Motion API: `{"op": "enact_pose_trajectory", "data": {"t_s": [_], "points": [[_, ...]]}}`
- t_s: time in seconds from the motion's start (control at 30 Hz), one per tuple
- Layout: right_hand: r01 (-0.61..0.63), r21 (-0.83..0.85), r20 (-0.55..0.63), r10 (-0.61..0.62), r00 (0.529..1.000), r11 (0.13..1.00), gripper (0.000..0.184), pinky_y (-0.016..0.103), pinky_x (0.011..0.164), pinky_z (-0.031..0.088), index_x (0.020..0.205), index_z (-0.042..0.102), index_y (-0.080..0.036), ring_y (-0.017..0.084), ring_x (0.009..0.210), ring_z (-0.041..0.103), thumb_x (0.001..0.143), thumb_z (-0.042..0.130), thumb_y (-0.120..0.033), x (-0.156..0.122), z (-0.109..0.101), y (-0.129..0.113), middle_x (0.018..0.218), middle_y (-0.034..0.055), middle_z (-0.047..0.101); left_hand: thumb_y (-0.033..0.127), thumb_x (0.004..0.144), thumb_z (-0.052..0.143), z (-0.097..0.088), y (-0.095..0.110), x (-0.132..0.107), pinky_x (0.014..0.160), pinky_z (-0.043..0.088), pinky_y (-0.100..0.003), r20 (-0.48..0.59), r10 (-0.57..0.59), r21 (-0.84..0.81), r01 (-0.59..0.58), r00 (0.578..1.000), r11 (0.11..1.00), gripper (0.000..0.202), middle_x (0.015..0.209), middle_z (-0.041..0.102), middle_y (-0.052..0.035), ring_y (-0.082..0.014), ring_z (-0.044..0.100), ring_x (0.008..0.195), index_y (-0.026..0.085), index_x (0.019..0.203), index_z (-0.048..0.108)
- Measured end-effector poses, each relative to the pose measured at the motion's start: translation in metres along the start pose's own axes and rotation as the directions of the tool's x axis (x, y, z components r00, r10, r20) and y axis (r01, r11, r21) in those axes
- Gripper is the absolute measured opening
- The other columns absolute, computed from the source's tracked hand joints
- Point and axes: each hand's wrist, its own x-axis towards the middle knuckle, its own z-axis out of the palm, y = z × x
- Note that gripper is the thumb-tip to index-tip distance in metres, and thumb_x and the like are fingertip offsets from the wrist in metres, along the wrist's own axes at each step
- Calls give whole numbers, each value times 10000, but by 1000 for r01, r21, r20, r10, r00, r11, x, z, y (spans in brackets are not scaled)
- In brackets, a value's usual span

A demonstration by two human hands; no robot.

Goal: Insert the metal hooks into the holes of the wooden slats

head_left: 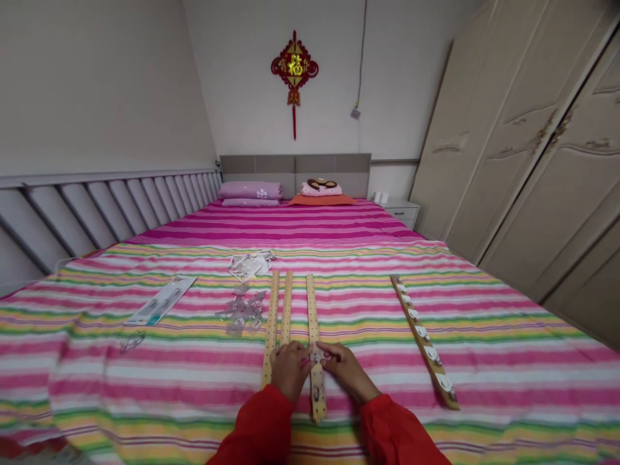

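A wooden strip with rows of small holes (311,307) lies lengthwise in front of me on the striped bedspread. My left hand (290,368) and my right hand (347,369) meet over it, fingers closed from both sides on a small clear adhesive hook (316,356). The hook appears to touch the strip's face. Nearer to me, another hook (317,391) sits on the same strip. Two more holed strips (272,310) (287,307) lie to the left, one partly under my left hand. Beyond them is a pile of clear hooks (242,311).
On the right lies a wooden strip with several white-backed hooks (422,333). To the left are a hook package (163,300) and loose metal hooks (132,341). White paper pieces (252,263) lie farther back. Folded bedding (250,190) rests by the headboard; a railing (97,210) borders the left side.
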Motion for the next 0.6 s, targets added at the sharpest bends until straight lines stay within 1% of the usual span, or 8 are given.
{"op": "enact_pose_trajectory", "data": {"t_s": [0.07,0.17,0.23,0.3,0.37,0.43,0.5,0.6], "points": [[-55,89,8,55,998,994,382,253,539,392,936,743,-204,114,563,457,555,715,-222,-2,-2,-1,638,-19,550,289,767,557,-5,-7,1,927,359,-440,-32,31,-94,-34,999,995,301,1025,660,-43,-223,571,1001,297,1042,681],[-141,186,23,139,990,972,438,225,467,320,1015,710,-179,83,475,405,593,719,-295,-5,-2,-4,590,-38,523,325,795,501,-24,-34,6,895,436,-381,-215,32,-226,-81,976,971,333,1058,657,-82,-216,579,1013,213,1061,667],[-149,215,-11,155,988,965,433,222,447,299,976,713,-158,80,456,400,578,736,-327,-5,0,-5,571,-42,515,346,810,458,-39,-59,10,816,483,-354,-350,-59,-245,-31,935,969,361,988,663,-98,-210,605,927,162,1048,658],[-136,222,-52,151,987,966,408,223,437,293,905,716,-148,83,450,400,556,754,-355,-5,2,-4,548,-44,508,359,794,460,-52,-84,16,758,497,-356,-424,-112,-166,45,899,985,382,875,655,-107,-218,613,826,124,1026,652],[-131,216,-69,149,986,967,397,225,430,290,863,709,-145,88,440,400,550,760,-383,-4,4,-3,516,-50,495,373,764,491,-59,-104,22,748,491,-360,-447,-131,-42,126,885,991,407,804,627,-111,-232,603,795,91,1012,648],[-136,211,-68,153,986,968,393,223,423,285,840,701,-145,89,430,403,548,761,-401,-3,5,-2,496,-54,490,375,761,492,-60,-115,28,763,479,-359,-449,-141,60,187,883,980,400,800,605,-102,-236,598,805,96,1002,647],[-137,211,-73,156,985,968,389,218,414,278,822,693,-147,86,420,404,542,763,-409,-3,5,-1,494,-55,496,360,772,483,-58,-118,32,783,466,-351,-435,-163,117,235,886,965,359,837,592,-90,-229,595,829,122,987,647],[-138,214,-79,158,984,967,391,213,404,274,811,684,-147,82,412,406,533,766,-410,-3,5,-1,496,-55,504,329,765,507,-55,-116,35,778,457,-324,-397,-222,122,291,891,949,293,870,573,-82,-213,583,836,145,941,651]]}}
